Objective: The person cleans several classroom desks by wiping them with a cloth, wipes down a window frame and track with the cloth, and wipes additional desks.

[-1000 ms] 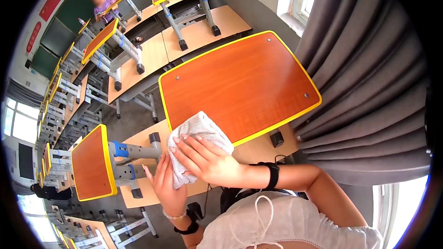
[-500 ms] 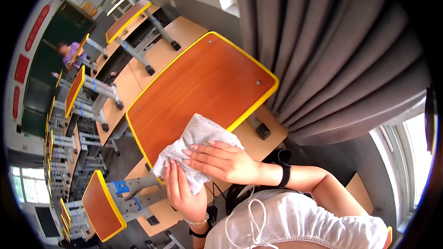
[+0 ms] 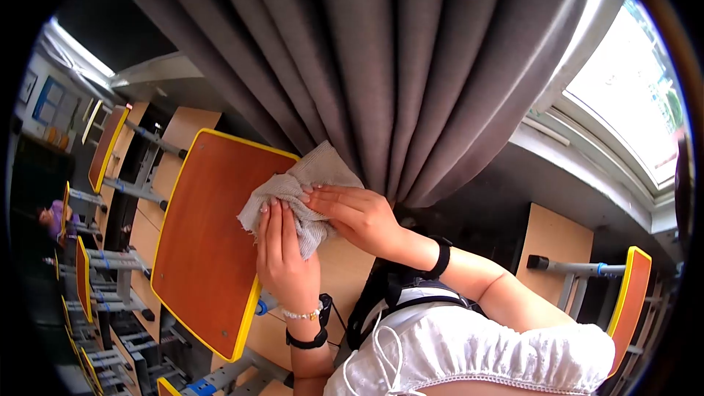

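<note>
Both hands press on a light grey cloth (image 3: 323, 169), which is bunched and creased between them. My left hand (image 3: 287, 249) has its fingers closed together on the cloth's near side and wears a beaded bracelet and a black wristband. From the right comes my right hand (image 3: 359, 216), fingers bent over the cloth's middle; a black band circles its wrist. Under the cloth's left part lies the right edge of a brown wooden chair panel (image 3: 213, 227) with yellow edging. The cloth's upper corner sticks out past that edge, in front of the curtain.
Grey curtains (image 3: 352, 66) hang close behind the panel, with a bright window (image 3: 623, 95) at right. Chairs (image 3: 110, 147) with metal legs stand on desks (image 3: 183, 136) at left. Another chair (image 3: 631, 301) is at right. A person in purple (image 3: 55, 218) is far left.
The view has turned right, so the panel now appears further left. The cloth, spread flatter over the panel's near corner before, is now more bunched and sits at its right edge.
</note>
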Action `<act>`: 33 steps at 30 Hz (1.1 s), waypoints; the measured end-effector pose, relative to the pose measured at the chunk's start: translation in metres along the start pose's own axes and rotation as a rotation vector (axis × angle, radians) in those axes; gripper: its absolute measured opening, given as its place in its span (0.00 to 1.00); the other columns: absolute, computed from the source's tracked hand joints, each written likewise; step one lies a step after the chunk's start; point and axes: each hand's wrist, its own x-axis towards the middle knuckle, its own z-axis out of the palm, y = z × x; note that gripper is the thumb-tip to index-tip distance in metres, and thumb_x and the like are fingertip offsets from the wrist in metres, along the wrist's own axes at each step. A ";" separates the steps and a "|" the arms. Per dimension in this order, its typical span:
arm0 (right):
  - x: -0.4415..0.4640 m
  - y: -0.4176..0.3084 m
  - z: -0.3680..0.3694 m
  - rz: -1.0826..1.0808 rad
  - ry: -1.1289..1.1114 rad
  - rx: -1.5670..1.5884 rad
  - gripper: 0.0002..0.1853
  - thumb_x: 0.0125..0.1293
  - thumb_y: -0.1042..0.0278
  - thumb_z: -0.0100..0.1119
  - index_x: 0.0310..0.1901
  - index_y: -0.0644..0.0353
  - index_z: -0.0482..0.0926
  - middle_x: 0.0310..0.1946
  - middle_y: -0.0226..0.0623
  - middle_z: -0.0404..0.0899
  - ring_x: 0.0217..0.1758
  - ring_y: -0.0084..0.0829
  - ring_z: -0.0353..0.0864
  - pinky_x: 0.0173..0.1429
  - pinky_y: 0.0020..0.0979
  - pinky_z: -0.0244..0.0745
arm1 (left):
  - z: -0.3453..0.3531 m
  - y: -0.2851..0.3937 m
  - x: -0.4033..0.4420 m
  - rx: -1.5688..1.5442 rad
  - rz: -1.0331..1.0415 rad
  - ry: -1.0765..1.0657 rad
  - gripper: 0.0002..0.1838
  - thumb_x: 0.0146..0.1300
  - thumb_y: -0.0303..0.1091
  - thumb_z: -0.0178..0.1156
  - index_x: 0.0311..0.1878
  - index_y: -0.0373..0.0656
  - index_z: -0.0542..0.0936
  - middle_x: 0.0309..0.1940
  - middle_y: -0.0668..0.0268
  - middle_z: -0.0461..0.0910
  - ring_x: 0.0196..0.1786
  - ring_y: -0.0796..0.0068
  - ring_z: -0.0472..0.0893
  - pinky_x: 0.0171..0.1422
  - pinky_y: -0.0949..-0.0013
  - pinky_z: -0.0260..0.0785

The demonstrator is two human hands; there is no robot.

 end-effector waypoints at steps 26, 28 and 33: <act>-0.144 0.036 -0.339 1.059 -0.461 0.385 0.28 0.65 0.51 0.62 0.60 0.62 0.76 0.50 0.45 0.83 0.52 0.36 0.82 0.58 0.33 0.74 | 0.132 0.230 0.053 -1.041 0.521 -0.864 0.13 0.47 0.24 0.68 0.39 0.38 0.83 0.34 0.57 0.82 0.35 0.55 0.83 0.39 0.63 0.75; -0.165 0.035 -0.364 1.085 -0.396 0.392 0.40 0.56 0.47 0.70 0.67 0.59 0.70 0.55 0.45 0.80 0.58 0.38 0.79 0.62 0.35 0.72 | 0.147 0.264 0.061 -1.089 0.575 -0.835 0.10 0.48 0.24 0.67 0.36 0.38 0.82 0.31 0.57 0.81 0.33 0.56 0.82 0.36 0.64 0.74; -0.188 0.028 -0.401 1.199 -0.199 0.250 0.32 0.53 0.55 0.73 0.57 0.63 0.76 0.47 0.44 0.83 0.49 0.35 0.82 0.55 0.33 0.75 | 0.175 0.336 0.069 -1.119 0.698 -0.842 0.17 0.49 0.28 0.69 0.45 0.41 0.82 0.35 0.61 0.81 0.34 0.59 0.82 0.39 0.66 0.75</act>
